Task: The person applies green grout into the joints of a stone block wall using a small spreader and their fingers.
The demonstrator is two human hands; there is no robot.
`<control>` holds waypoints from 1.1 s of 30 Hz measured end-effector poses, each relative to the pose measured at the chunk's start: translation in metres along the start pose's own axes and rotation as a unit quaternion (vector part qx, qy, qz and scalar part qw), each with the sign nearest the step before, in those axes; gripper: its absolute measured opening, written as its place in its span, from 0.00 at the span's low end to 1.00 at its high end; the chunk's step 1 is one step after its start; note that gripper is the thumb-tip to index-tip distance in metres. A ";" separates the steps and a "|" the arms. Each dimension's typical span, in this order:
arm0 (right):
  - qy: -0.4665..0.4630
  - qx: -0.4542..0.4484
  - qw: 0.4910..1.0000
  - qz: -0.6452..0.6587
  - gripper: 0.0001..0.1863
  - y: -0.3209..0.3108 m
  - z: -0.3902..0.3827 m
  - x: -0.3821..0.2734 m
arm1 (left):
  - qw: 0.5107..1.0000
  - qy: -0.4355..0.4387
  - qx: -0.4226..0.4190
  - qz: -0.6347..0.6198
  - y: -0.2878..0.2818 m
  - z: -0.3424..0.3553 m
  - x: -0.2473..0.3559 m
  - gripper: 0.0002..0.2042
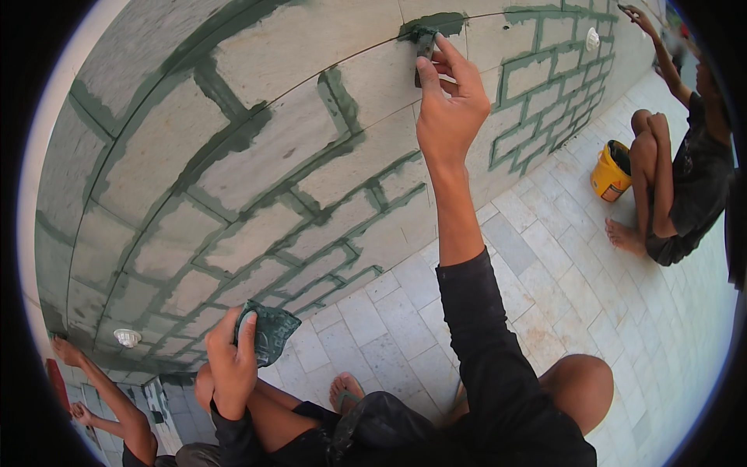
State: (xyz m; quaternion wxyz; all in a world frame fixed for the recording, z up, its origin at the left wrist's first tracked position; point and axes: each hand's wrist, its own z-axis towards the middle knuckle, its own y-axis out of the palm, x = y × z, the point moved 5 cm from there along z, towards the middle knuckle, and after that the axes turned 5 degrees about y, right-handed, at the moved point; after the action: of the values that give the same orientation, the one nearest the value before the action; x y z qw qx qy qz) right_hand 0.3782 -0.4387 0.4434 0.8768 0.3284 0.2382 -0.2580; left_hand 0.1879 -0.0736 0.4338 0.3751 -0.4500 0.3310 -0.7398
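My right hand (453, 117) is raised to the tiled wall (272, 159), pinching a small dark flat spreader (424, 62) between thumb and fingers. The spreader's tip touches a joint between pale tiles, where wet dark green grout (443, 23) is smeared. Lower and to the left, my left hand (232, 366) grips a floppy, green-smeared piece (272, 335); whether it is a bag or a sheet I cannot tell. That piece hangs in front of the wall's foot, apart from the tiles. Green bands cover many joints, while thin bare lines run beside the spreader.
A co-worker (685, 171) sits at the right by a yellow bucket (611, 171), one arm raised to the wall. Another co-worker's arms (117, 412) reach in at lower left. White round fittings (127, 338) stick out of the wall. Pale paving (537, 257) covers the floor.
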 end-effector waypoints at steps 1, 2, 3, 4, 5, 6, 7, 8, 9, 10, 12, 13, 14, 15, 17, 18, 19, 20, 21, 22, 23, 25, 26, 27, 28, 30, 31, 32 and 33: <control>-0.001 0.003 1.000 -0.004 0.18 0.001 0.000 0.001 | 1.000 -0.002 -0.004 -0.002 0.001 0.000 0.000 0.07; -0.012 0.007 1.000 -0.006 0.18 0.002 0.001 0.002 | 1.000 -0.004 -0.008 -0.004 0.001 0.000 0.000 0.07; -0.020 0.010 1.000 -0.009 0.18 0.003 0.001 0.002 | 1.000 -0.006 -0.011 -0.001 0.002 0.000 -0.001 0.07; -0.028 0.013 0.999 -0.011 0.18 0.003 0.000 0.002 | 1.000 -0.007 -0.015 0.001 0.002 0.000 -0.001 0.07; -0.033 0.014 0.999 -0.019 0.18 0.004 0.000 0.003 | 1.000 -0.008 -0.017 0.008 0.002 0.001 -0.001 0.07; -0.039 0.016 0.999 -0.027 0.18 0.004 -0.001 0.003 | 1.000 -0.010 -0.020 0.002 0.003 0.001 -0.001 0.07; -0.044 0.017 0.998 -0.035 0.18 0.005 -0.002 0.003 | 1.000 -0.011 -0.020 0.001 0.003 0.001 -0.001 0.07; -0.053 0.019 0.998 -0.036 0.18 0.005 -0.003 0.003 | 1.000 -0.012 -0.020 0.005 0.003 0.002 -0.001 0.07; -0.061 0.021 0.997 -0.037 0.17 0.006 -0.004 0.003 | 1.000 -0.012 -0.022 -0.002 0.004 0.002 -0.001 0.07; -0.071 0.021 0.997 -0.036 0.17 0.007 -0.005 0.002 | 1.000 -0.011 -0.024 -0.004 0.005 0.003 -0.001 0.07; -0.079 0.020 0.995 -0.057 0.17 0.009 -0.007 0.001 | 1.000 -0.011 -0.028 -0.005 0.006 0.003 0.000 0.07; -0.085 0.019 0.994 -0.067 0.17 0.010 -0.007 0.000 | 1.000 -0.010 -0.029 -0.005 0.007 0.003 0.001 0.07; -0.087 0.011 0.993 -0.077 0.17 0.011 -0.008 -0.002 | 1.000 -0.010 -0.029 -0.005 0.008 0.003 0.002 0.08; -0.088 0.003 0.992 -0.088 0.17 0.011 -0.009 -0.005 | 1.000 -0.003 -0.026 -0.003 0.008 0.004 0.003 0.08; -0.075 -0.020 0.991 -0.107 0.16 0.010 -0.009 -0.010 | 1.000 0.009 -0.021 0.002 0.009 0.005 0.006 0.08; -0.059 -0.037 0.991 -0.116 0.16 0.007 -0.008 -0.013 | 1.000 0.008 -0.026 0.001 0.010 0.005 0.007 0.08; -0.041 -0.054 0.989 -0.129 0.15 0.005 -0.007 -0.016 | 1.000 0.007 -0.030 0.001 0.010 0.006 0.008 0.08; -0.005 -0.057 0.992 -0.108 0.15 0.000 -0.004 -0.017 | 0.999 0.003 -0.032 0.005 0.010 0.006 0.008 0.08; 0.033 -0.062 0.993 -0.090 0.15 -0.005 0.000 -0.018 | 0.999 0.006 -0.035 -0.002 0.011 0.006 0.009 0.08; 0.071 -0.066 0.993 -0.071 0.15 -0.009 0.006 -0.019 | 0.999 0.005 -0.034 -0.005 0.011 0.006 0.010 0.08; 0.074 -0.052 0.993 -0.072 0.15 -0.014 0.012 -0.022 | 0.999 0.005 -0.033 -0.008 0.011 0.005 0.011 0.08; 0.081 -0.025 0.994 -0.075 0.16 -0.019 0.028 -0.027 | 0.999 -0.002 -0.037 -0.009 0.010 0.004 0.010 0.08; 0.089 -0.026 0.993 -0.075 0.16 -0.017 0.034 -0.029 | 0.999 -0.005 -0.036 -0.007 0.009 0.003 0.010 0.08; 0.098 -0.027 0.992 -0.075 0.16 -0.014 0.039 -0.031 | 0.999 -0.003 -0.037 -0.010 0.009 0.003 0.010 0.08; 0.124 -0.026 0.988 -0.084 0.16 -0.012 0.042 -0.032 | 0.999 -0.001 -0.035 -0.011 0.009 0.002 0.010 0.08; 0.108 -0.044 0.990 -0.079 0.10 -0.003 0.044 -0.042 | 0.999 0.003 -0.033 -0.009 0.008 0.002 0.009 0.07; 0.109 -0.052 0.989 -0.081 0.12 0.001 0.043 -0.046 | 0.999 0.004 -0.032 -0.006 0.008 0.002 0.009 0.08; 0.118 -0.060 0.988 -0.082 0.12 0.003 0.042 -0.050 | 0.999 0.005 -0.031 0.000 0.007 0.001 0.008 0.08; 0.128 -0.067 0.986 -0.083 0.14 0.004 0.040 -0.053 | 0.999 0.005 -0.032 -0.003 0.006 0.001 0.008 0.07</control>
State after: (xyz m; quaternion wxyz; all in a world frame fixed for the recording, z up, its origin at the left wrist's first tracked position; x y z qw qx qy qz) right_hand 0.3508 -0.4478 0.5033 0.8347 0.2785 0.3913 -0.2693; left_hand 0.1879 -0.0834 0.4321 0.3570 -0.4592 0.3547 -0.7320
